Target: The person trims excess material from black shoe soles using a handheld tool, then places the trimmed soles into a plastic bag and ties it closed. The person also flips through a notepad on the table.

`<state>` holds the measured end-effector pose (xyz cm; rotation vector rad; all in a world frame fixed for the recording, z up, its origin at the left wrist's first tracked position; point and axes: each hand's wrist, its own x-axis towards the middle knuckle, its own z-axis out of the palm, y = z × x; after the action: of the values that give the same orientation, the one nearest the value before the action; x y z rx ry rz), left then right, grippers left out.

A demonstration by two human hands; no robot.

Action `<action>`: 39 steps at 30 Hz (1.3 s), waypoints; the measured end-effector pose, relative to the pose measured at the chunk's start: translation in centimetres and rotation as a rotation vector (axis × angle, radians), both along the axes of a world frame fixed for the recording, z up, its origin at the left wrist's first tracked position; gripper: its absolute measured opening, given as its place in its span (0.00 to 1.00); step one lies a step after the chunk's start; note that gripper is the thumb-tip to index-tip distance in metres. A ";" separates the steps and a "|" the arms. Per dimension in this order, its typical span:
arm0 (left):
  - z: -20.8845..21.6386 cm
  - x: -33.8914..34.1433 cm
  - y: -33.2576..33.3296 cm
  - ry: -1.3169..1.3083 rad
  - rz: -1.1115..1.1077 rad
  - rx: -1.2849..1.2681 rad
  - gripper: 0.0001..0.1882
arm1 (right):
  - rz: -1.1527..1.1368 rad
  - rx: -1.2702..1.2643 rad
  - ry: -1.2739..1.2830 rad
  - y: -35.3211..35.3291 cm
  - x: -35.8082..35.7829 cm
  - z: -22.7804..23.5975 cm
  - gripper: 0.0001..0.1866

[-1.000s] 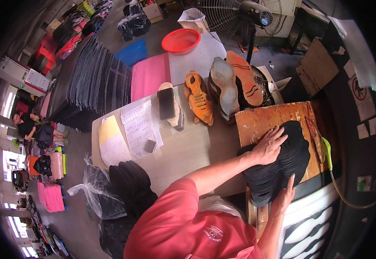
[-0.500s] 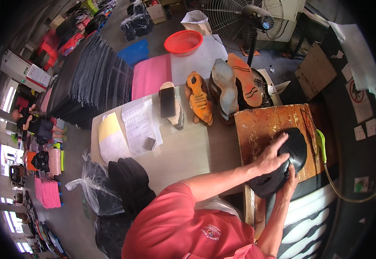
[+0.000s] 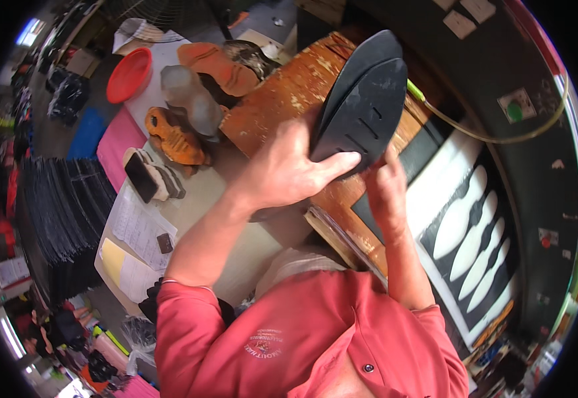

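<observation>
A small stack of black insoles (image 3: 368, 109) with short slits is raised before me, rounded ends pointing up and away. My left hand (image 3: 295, 166) grips its lower left side, thumb pressed on the front face and fingers mostly hidden behind. At the lower right edge, my right hand (image 3: 386, 189) closes on the same stack, its fingertips partly hidden. Beneath is a worn brown wooden board (image 3: 272, 99) with scraped patches. Left of the board lie an orange shoe-shaped form (image 3: 177, 140), a grey one (image 3: 192, 99) and an orange sole (image 3: 219, 65).
A dark phone (image 3: 141, 177) rests on pale soles, near written papers (image 3: 136, 229) on the table. A red basin (image 3: 128, 76) stands farther off, beside tall stacked black sheets (image 3: 63, 205). Rightward are a hose with a green nozzle (image 3: 415, 90) and white sole-like shapes (image 3: 460, 212).
The black insoles have been lifted off the wooden board and tipped upright in both hands. The view has turned right, so table things appear farther left.
</observation>
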<state>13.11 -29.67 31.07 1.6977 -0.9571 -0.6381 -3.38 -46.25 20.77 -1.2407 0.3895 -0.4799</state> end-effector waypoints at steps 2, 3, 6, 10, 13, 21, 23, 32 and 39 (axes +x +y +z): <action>-0.8 0.1 0.1 -0.224 -0.003 0.045 0.32 | -0.162 -0.002 -0.062 -2.3 -0.4 0.3 0.42; -1.6 0.2 -0.1 -0.291 -0.027 0.082 0.33 | -0.249 -0.030 -0.114 -3.2 -0.7 0.2 0.39; -5.3 0.0 -1.7 -0.504 -0.072 0.259 0.34 | -0.248 -0.252 0.073 -5.2 0.4 -1.3 0.35; -8.8 0.1 -2.5 -0.560 -0.047 0.278 0.35 | -0.135 -0.697 0.290 -7.0 1.5 -2.0 0.31; -9.4 -0.2 -2.4 -0.610 -0.031 0.285 0.37 | -0.269 -0.560 0.228 -8.2 2.9 -1.6 0.30; -9.7 -1.9 -3.0 -0.758 0.031 0.225 0.40 | -0.191 -0.704 0.236 -6.2 4.2 -4.1 0.21; -9.8 -1.8 -2.8 -0.689 -0.025 0.294 0.38 | -0.184 -0.681 0.259 -6.2 3.8 -4.3 0.22; -8.5 -1.7 -2.9 -0.533 0.053 0.264 0.33 | -0.372 -0.158 0.220 -2.4 0.3 -3.6 0.34; -5.1 -4.8 -3.1 -0.536 0.183 0.098 0.33 | -0.098 0.188 0.101 2.3 -3.1 -0.9 0.38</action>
<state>8.32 -32.78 25.93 2.0667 -1.1303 -0.1032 -6.49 -43.96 19.89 -1.0698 0.5707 -0.4544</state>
